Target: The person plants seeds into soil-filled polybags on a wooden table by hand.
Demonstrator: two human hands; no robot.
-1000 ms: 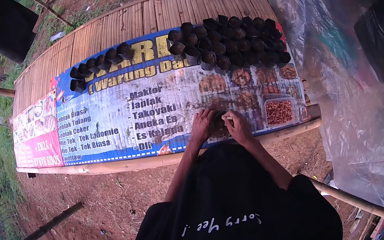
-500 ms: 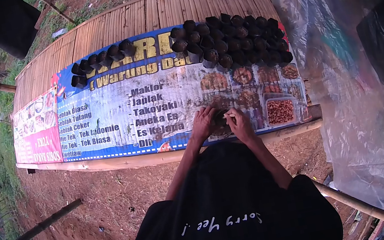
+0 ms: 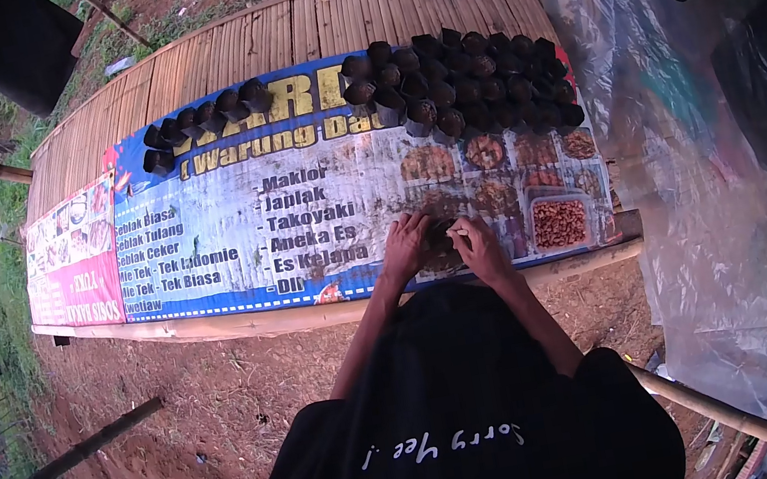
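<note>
My left hand (image 3: 407,244) is curled around the side of a small black planting bag (image 3: 438,243) near the front edge of the bamboo table. My right hand (image 3: 476,246) is closed in a pinch over the bag's opening. What its fingertips hold is too small to make out. To the right of my hands sits a clear plastic box (image 3: 561,224) of reddish-brown seeds or nuts. A dense group of black planting bags (image 3: 469,83), several with dark soil showing, stands farther back. More black bags (image 3: 206,119) form a short row at the back left.
A printed banner (image 3: 188,221) covers much of the bamboo table (image 3: 221,58). Clear plastic sheeting (image 3: 690,188) hangs along the right side. Bamboo poles (image 3: 82,452) stick out at the left and lower right. Reddish soil (image 3: 147,401) lies in front.
My right fingers have shifted slightly at the bag's opening. My left hand stays in place on the bag, and the other bags have not moved.
</note>
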